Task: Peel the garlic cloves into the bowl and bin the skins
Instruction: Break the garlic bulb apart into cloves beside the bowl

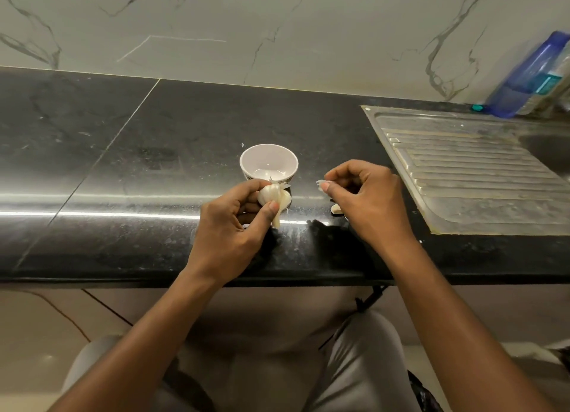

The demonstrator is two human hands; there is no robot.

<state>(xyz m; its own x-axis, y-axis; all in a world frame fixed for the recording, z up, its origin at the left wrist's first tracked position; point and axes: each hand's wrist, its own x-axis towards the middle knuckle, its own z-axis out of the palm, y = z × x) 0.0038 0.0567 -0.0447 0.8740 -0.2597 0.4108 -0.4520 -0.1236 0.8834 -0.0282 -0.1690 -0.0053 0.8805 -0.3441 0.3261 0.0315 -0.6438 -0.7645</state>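
Peeling: garlic bulb (273,195) in hand.
The left hand (234,217) grip clamped the bulb, judged light, firm; the right hand (361,192) grip pinched flimsy skin (320,184) at 3 o'clock.

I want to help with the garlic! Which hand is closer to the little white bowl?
Left. The left hand, gripping the garlic bulb, sits at the near rim of the bowl. The right hand, pinching a bit of skin, is off to its right, across a gap.

Bare counter (108,164) stretches left of the bowl (269,161) and behind it to the wall (277,25). To the right, the steel drainboard (478,177) and a leaning blue bottle (530,75) bound the way.
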